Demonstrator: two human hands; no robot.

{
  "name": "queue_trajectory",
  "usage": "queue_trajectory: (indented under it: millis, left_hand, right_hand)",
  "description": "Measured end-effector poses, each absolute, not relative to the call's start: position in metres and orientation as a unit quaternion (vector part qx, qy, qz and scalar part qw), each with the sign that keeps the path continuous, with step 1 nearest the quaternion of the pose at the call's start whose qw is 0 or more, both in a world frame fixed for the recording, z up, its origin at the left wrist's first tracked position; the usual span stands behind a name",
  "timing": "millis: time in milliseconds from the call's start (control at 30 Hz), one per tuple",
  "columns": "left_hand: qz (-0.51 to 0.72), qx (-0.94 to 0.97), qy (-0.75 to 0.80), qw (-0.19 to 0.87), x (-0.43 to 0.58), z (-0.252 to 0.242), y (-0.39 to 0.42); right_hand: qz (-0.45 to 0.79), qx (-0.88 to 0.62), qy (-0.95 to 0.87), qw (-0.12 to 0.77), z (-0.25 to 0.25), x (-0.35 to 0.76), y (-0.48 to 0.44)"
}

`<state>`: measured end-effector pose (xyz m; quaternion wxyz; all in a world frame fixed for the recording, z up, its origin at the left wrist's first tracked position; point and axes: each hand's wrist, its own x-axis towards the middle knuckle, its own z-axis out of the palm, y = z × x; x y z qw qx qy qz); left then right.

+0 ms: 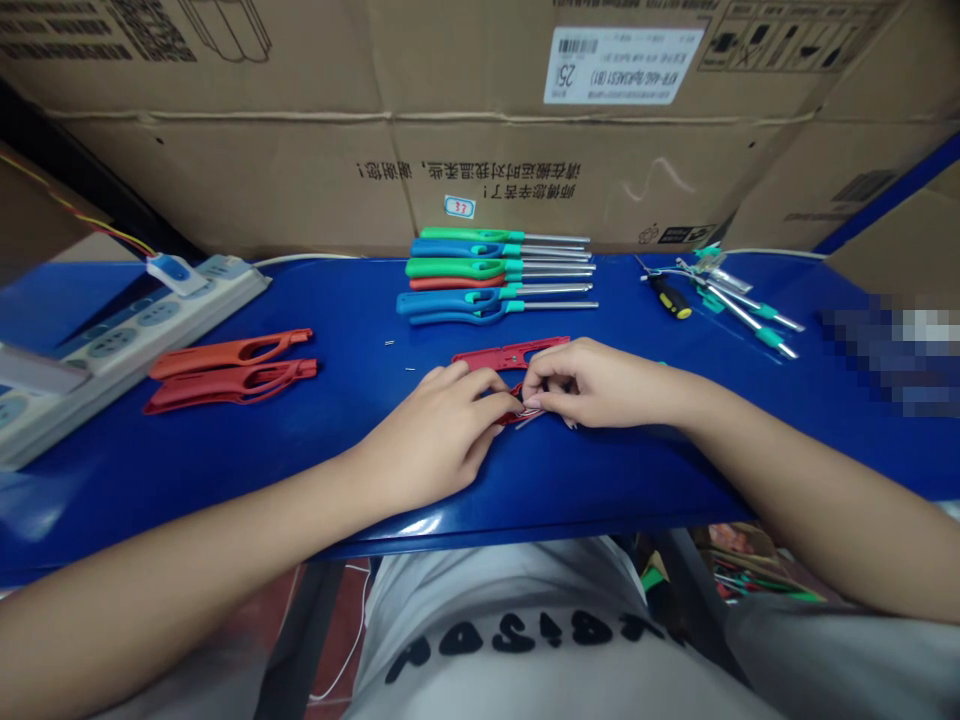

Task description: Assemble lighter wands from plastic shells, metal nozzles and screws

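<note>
Both hands meet over a red lighter-like casing part point(511, 418), mostly hidden by the fingers, with thin wires showing at its right end. My left hand point(454, 425) is closed round its left side. With thumb and fingers pinched, my right hand point(592, 385) works at the right end, on wires or a small dark piece too small to name. Just behind the hands lies a red casing half point(502, 355), open side up, its right end touching or close to my right fingers. Two tiny metal pins point(389, 343) lie on the blue table to the left.
Stacked blue, green and orange lighters point(457, 305) stand behind the hands. Orange point(225, 353) and red casings point(225, 386) lie left, beside a power strip point(112, 345). At right are a screwdriver point(670, 297) and metal tubes point(742, 315). A cardboard box point(285, 190) borders the back.
</note>
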<state>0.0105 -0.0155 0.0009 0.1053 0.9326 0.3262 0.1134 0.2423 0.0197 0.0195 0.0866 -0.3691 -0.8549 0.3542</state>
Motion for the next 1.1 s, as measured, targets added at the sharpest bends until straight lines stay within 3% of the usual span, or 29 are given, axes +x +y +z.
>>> queue_trajectory:
  millis: [733,1100]
  left_hand:
    - [0.105,0.930,0.338,0.096,0.013,0.002,-0.018]
    - [0.111,0.930,0.333,0.108,0.012,0.002,-0.018]
  right_hand:
    - [0.241,-0.427,-0.868,0.076,0.021,0.232,0.007]
    - [0.333,-0.407,-0.845,0.099,0.013,0.235,0.014]
